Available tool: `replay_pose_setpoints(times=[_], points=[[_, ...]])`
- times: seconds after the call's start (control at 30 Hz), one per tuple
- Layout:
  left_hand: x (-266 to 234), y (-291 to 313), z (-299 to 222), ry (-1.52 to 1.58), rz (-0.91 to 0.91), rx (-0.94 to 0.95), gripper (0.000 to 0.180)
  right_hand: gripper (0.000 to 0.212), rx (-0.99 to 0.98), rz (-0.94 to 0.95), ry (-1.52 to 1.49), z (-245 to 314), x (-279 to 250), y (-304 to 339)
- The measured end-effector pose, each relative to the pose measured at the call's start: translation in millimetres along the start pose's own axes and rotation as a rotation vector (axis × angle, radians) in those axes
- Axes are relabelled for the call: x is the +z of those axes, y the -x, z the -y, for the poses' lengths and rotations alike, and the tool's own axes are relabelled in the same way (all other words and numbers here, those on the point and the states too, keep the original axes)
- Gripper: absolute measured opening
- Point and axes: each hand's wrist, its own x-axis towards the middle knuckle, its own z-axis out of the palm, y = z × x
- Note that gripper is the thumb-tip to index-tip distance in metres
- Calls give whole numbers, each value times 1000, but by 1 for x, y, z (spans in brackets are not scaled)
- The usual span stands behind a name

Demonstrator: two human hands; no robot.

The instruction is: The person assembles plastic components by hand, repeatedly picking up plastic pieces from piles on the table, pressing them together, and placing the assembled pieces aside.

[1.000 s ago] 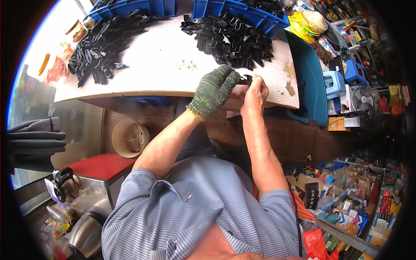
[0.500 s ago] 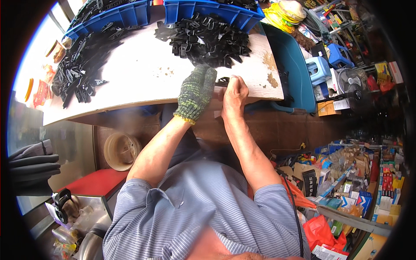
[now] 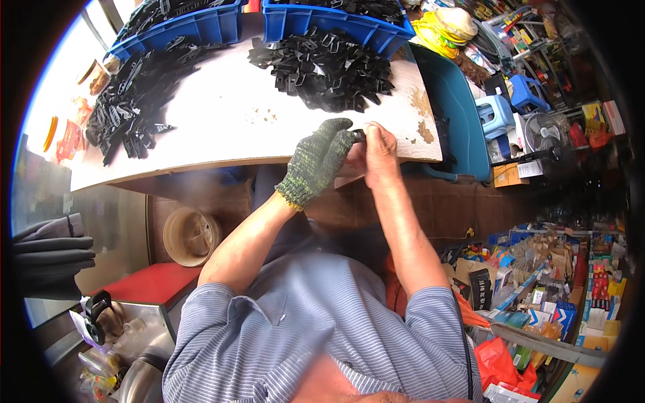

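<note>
Near the table's front edge, my two hands meet around a small black plastic piece (image 3: 359,136), mostly hidden by fingers. My left hand (image 3: 317,161), in a dark green knitted glove with a yellow cuff, is closed on its left end. My bare right hand (image 3: 381,156) pinches it from the right, thumb on top. Just beyond my hands lies a heap of similar black plastic pieces (image 3: 329,74) on the white table (image 3: 222,131). A second heap of longer black pieces (image 3: 131,101) spreads along the table's left side.
Two blue crates (image 3: 339,21) (image 3: 178,32) with black pieces stand at the table's far edge. A teal tub (image 3: 463,127) adjoins the table's right end. Below on the left are a round bucket (image 3: 191,235) and a red surface (image 3: 144,279). Cluttered shelves (image 3: 551,289) fill the right.
Both hands have shifted a little right and toward me. The gloved fingers now point more to the right and sit closer against the black piece. The view has shifted slightly too.
</note>
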Motion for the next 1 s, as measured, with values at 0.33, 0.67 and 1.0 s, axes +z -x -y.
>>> replay_pose_setpoints(times=[0.33, 0.67, 1.0], points=[[-1, 7, -7, -227, -29, -17, 30, 32, -128, -917, -264, 118, -51, -75], [4, 9, -7, -259, -34, -24, 29, 30, 215, -198, 247, 36, -27, -62], [-1, 9, -12, -188, 36, -186, 29, 34, 119, -178, 866, 41, 6, -67]])
